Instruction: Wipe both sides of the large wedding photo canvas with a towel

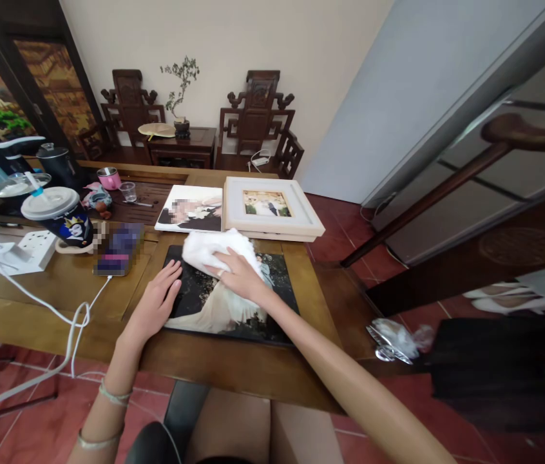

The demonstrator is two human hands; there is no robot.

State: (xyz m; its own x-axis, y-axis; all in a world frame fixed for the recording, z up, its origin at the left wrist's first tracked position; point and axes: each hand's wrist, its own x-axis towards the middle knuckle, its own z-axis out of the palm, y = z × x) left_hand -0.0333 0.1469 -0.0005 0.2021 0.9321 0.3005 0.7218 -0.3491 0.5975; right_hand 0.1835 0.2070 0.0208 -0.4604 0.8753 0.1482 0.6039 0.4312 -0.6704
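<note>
A dark photo panel (234, 306), showing a figure in a long pale gown, lies flat near the table's front edge. My right hand (239, 276) presses a bunched white cloth (217, 248) onto its upper part, fingers bent over the cloth. At the panel's left edge rests my left hand (160, 299), flat with its fingers stretched out and holding nothing. Just behind the panel are a white-edged photo print (190, 206) and, to its right, a white framed picture (275, 203). The cloth hides part of the panel's top edge.
Left on the wooden table (74, 303) are a phone (120, 250) with a white cable, a lidded cup (67, 219) with a straw, and a white power strip (31, 251). A pink mug (109, 178) stands farther back. A wooden chair arm (427, 193) rises at right.
</note>
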